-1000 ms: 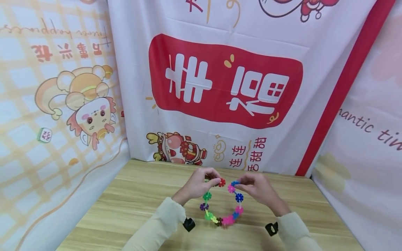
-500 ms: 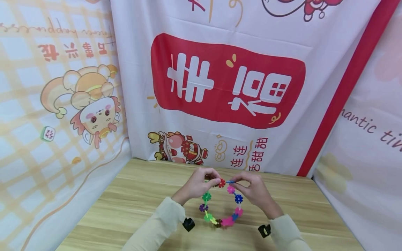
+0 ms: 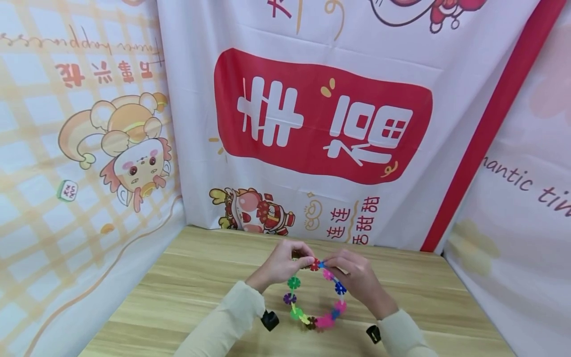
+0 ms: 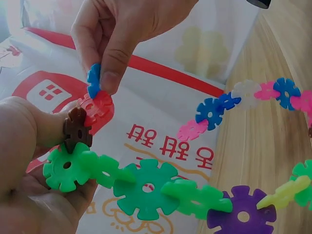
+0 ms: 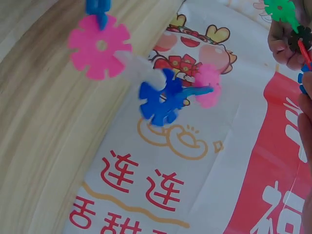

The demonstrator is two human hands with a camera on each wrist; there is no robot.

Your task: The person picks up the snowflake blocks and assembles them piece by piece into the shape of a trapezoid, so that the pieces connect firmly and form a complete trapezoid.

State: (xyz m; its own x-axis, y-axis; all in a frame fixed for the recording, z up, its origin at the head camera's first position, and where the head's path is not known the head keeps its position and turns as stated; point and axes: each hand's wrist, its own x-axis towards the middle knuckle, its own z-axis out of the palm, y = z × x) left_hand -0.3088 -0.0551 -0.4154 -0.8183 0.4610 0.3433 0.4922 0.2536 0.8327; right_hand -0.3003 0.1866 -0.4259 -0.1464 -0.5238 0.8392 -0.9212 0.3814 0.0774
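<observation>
A chain of colourful plastic snowflake discs hangs in a loop, its purple disc (image 3: 289, 298) on the left side. My left hand (image 3: 283, 262) pinches the chain's upper left end, by a brown disc (image 4: 78, 129) beside a red disc (image 4: 96, 108). In my right hand (image 3: 359, 275), thumb and fingers pinch a small blue disc (image 4: 93, 80) that meets the red disc edge to edge. The chain's other end, a pink disc (image 4: 192, 130), hangs free below my right hand. Part of the brown disc is hidden by my left thumb.
Under the hands is a wood-grain table (image 3: 214, 317). A white printed cloth (image 3: 192, 163) hangs at its back edge, and more printed cloths stand at left and right. Each wrist wears a black strap mount (image 3: 269, 320).
My right hand has moved left, bringing the blue disc from apart to against the red disc, and has turned over it. My left hand has stayed nearly still.
</observation>
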